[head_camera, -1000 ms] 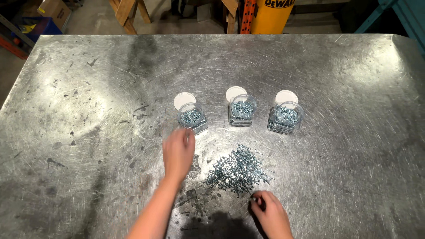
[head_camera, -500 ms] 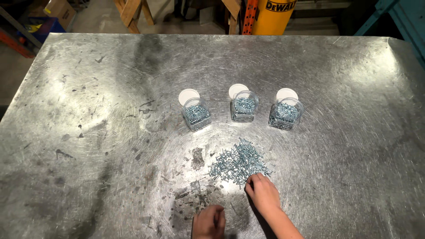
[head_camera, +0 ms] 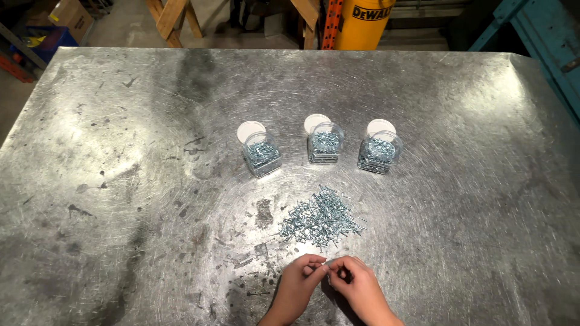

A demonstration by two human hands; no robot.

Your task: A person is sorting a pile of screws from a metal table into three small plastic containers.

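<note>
From my remote seat I saw three clear jars, left (head_camera: 261,158), middle (head_camera: 325,145) and right (head_camera: 378,153), each holding screws, a white lid (head_camera: 251,130) behind each. A loose screw pile (head_camera: 321,218) lay before them. My left hand (head_camera: 300,285) and right hand (head_camera: 356,286) met fingertip to fingertip, pinching something too small to identify, just below the pile.
</note>
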